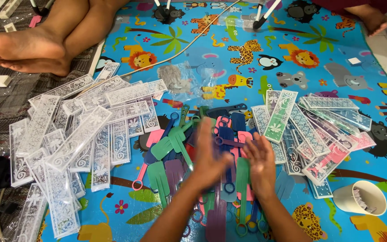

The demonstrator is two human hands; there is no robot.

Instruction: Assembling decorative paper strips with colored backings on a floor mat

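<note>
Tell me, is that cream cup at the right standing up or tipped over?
Tipped over. The cream cup lies on its side on the play mat, its open mouth facing the camera, with something pale inside.

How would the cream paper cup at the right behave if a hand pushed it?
The cup already lies on its side on the mat, so it would probably roll in a curve. It looks thin and light, likely sliding easily. The small pieces inside might spill out of its open mouth.
</note>
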